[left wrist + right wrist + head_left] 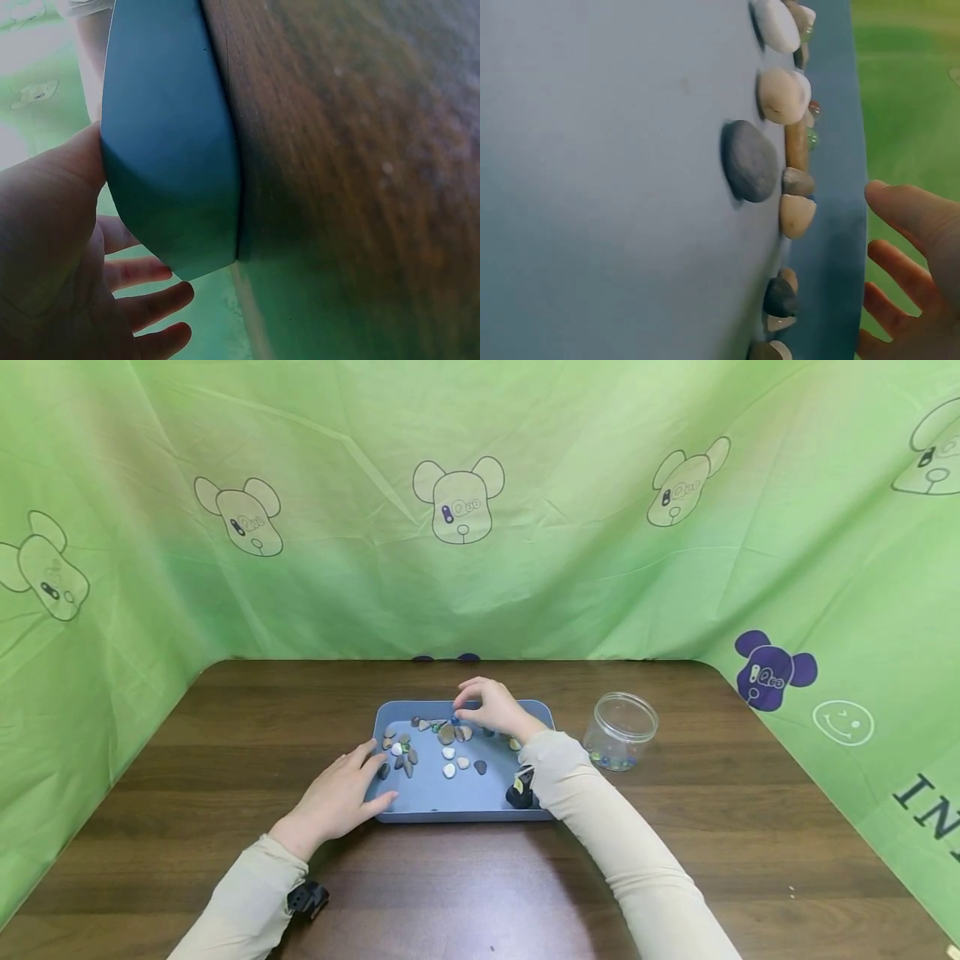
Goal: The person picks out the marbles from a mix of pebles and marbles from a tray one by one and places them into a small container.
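A blue tray [435,793] lies mid-table with several grey, tan and white pebbles [448,752] and a few glass marbles scattered in it. My left hand [337,793] rests against the tray's front left corner, thumb along the front wall and straight fingers over the left rim. The left wrist view shows that corner [165,150] between my thumb and fingers [142,300]. My right hand [491,706] hovers over the tray's far side, fingertips just above a small blue marble [455,720]. In the right wrist view its fingers [915,255] are spread and hold nothing, beside a dark grey pebble [748,161].
A clear plastic jar [619,731] with a few marbles at its bottom stands to the right of the tray. The dark wooden table [750,827] is hemmed in by a green printed cloth [480,568] at the back and both sides.
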Motion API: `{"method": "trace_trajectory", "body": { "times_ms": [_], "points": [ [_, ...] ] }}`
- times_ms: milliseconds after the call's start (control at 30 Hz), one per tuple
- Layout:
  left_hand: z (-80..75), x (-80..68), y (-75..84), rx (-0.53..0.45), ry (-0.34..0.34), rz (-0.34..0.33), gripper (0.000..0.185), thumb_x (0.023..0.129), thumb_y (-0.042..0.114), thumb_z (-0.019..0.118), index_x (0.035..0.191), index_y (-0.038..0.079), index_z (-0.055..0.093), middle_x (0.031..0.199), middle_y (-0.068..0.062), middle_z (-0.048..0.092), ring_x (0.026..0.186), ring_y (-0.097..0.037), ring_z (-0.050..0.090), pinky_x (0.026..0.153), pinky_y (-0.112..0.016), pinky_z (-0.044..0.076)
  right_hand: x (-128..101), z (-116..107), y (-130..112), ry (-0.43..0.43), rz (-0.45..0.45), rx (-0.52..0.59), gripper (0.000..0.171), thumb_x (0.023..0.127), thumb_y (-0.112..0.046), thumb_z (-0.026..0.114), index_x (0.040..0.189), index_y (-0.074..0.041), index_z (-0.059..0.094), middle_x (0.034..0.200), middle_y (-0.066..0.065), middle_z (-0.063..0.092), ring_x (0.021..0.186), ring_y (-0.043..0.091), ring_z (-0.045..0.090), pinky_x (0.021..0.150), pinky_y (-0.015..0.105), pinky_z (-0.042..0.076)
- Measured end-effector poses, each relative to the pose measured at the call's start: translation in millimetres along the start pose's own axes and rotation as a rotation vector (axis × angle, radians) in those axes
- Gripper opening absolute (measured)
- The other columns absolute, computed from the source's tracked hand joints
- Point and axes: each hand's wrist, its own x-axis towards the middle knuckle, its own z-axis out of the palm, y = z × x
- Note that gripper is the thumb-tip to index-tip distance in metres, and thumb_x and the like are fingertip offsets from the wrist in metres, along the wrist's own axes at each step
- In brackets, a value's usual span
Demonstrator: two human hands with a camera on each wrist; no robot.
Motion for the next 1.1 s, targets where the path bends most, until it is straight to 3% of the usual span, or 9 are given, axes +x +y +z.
{"method": "trace_trajectory", "body": {
  "times_ms": [500,733,1100],
  "points": [
    [0.6,0.3,-0.1,-0.007,0.006,-0.003,0.057,0.089,0.04,0.058,0.129,0.0,0.052,0.141,-0.024,0.041,0.128,-0.039,0.044,0.107,-0.051,0.036,4.4,13.2,4.9,-0.029,0.013,-0.138,0.014,0.083,-0.015,0.069,0.094,-0.009,0.073,0.132,0.014,0.056,0.124,0.035,0.047,0.108,0.046,0.034],
    [0.9,0.4,-0.3,-0.008,0.002,-0.009,0.057,0.089,0.04,0.058,0.129,0.0,0.052,0.142,-0.024,0.041,0.129,-0.039,0.044,0.107,-0.051,0.036,3.9,15.0,2.7,-0.037,0.049,-0.169,0.015,0.084,-0.015,0.069,0.097,-0.011,0.073,0.134,0.011,0.055,0.124,0.036,0.046,0.106,0.053,0.033],
    [1.0,0.2,0.5,-0.011,-0.002,-0.009,0.057,0.089,0.04,0.058,0.129,0.0,0.052,0.142,-0.024,0.04,0.129,-0.038,0.044,0.108,-0.051,0.036,4.9,16.4,2.0,-0.046,0.075,-0.22,0.012,0.083,-0.015,0.068,0.091,-0.011,0.075,0.132,0.011,0.057,0.123,0.036,0.049,0.104,0.053,0.034]
  ]
}}
